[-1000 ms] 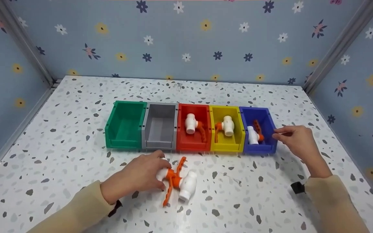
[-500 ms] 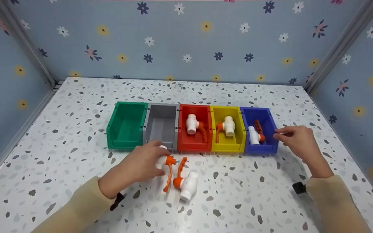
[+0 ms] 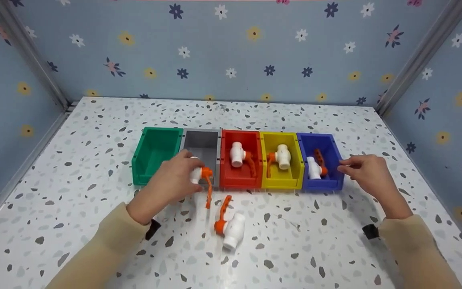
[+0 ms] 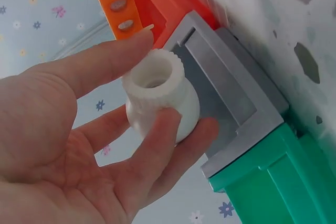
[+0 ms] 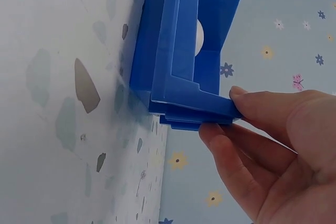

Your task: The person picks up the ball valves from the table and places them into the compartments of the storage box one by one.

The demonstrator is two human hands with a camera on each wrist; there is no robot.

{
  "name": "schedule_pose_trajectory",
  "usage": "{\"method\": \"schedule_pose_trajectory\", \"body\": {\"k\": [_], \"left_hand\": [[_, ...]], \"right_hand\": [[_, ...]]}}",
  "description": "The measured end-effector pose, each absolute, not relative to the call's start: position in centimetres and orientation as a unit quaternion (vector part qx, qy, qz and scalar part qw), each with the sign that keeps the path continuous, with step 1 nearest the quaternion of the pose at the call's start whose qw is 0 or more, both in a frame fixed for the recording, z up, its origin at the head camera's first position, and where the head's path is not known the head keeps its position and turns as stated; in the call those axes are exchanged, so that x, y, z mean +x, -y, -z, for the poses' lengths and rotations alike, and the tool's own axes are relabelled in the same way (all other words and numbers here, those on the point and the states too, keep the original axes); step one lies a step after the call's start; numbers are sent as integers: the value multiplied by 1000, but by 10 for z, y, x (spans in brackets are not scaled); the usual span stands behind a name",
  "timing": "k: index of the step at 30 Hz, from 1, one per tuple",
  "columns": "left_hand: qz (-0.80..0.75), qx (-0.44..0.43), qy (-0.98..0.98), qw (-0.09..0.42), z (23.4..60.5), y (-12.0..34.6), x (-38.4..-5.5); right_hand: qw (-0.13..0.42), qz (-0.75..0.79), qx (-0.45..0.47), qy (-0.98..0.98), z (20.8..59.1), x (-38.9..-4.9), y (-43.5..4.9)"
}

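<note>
My left hand (image 3: 171, 176) grips a white ball valve (image 4: 160, 95) by its body, thumb on one side and fingers on the other. Its orange handle (image 3: 209, 192) hangs down over the front lip of the grey bin (image 3: 201, 138). In the left wrist view the valve's round open end faces the camera. My right hand (image 3: 369, 176) pinches the right side wall of the blue bin (image 5: 178, 90) between thumb and fingers. A second ball valve (image 3: 234, 231) with an orange handle lies on the table in front of the red bin (image 3: 241, 182).
The bins stand side by side in a row, with the green bin (image 3: 159, 150) at the left end. One ball valve each lies in the red, yellow (image 3: 281, 182) and blue bins. Flowered panels (image 3: 231, 48) enclose the speckled table (image 3: 106, 116).
My left hand has lifted the ball valve off the table, away from the other one, and carried it forward to the grey bin. The right hand stays at the blue bin.
</note>
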State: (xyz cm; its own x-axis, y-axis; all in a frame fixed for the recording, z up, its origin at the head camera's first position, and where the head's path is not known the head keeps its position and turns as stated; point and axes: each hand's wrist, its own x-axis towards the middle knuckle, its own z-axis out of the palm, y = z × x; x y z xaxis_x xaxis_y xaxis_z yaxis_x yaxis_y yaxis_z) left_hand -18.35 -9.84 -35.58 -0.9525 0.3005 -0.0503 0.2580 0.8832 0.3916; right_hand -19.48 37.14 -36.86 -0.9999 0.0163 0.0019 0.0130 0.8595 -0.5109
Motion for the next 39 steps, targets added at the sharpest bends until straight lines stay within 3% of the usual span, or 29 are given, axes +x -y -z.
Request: {"method": "schedule_pose_trajectory", "body": {"k": [10,17,39], "left_hand": [[-199,109,-973,42,349,90,-202],[-176,104,-979,14,341,86,-215],[-164,69,-984,17,357,65,-253]], "right_hand": [[-6,-269,-5,963,369,-193,-374],[18,-258,15,966,369,-193,-373],[0,-260,4,965,368,-195,-370]]}}
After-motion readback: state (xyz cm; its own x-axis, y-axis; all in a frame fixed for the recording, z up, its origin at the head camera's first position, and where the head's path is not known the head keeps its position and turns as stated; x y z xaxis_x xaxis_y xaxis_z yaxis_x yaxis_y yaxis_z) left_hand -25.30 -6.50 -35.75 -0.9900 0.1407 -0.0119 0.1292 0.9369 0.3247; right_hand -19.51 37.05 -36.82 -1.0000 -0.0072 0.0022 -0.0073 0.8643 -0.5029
